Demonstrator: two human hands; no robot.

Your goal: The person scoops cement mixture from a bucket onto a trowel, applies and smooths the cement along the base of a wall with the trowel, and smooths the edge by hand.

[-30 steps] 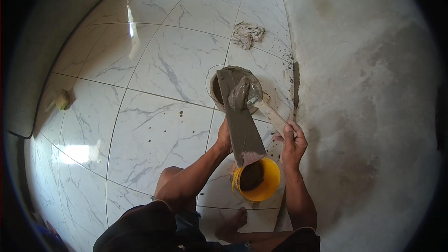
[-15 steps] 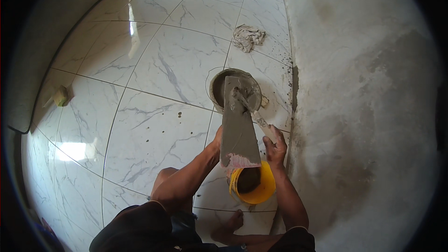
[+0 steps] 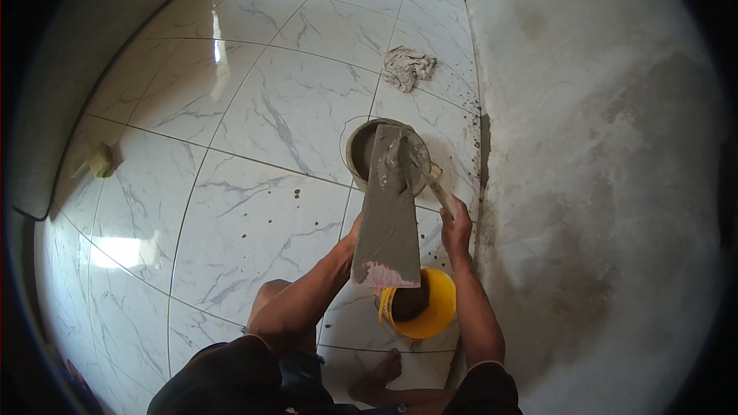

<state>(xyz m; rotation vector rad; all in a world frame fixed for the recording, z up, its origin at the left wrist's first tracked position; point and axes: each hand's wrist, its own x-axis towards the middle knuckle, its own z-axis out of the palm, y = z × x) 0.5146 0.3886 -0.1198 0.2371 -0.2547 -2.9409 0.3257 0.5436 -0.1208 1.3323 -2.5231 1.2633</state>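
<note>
at far left, sponge (image 3: 101, 161) on floor (image 3: 269, 107). left hand (image 3: 354, 234) against long board (image 3: 389, 230), fingers hidden, can't tell if gripping. board, muddy on top, over grey bucket (image 3: 356, 157). yellow bucket (image 3: 443, 303) next. right hand (image 3: 457, 226), fingers wrapped round tool (image 3: 440, 191).

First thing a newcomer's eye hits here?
Probably the yellow bucket, the brightest colour, on the marbled tiles just beyond the bare foot. Next, mid-view, the long board coated in grey paste, held by the left hand, its far end over a dirty bucket, with the right hand gripping the trowel beside it. Beyond lies a crumpled cloth.
</note>
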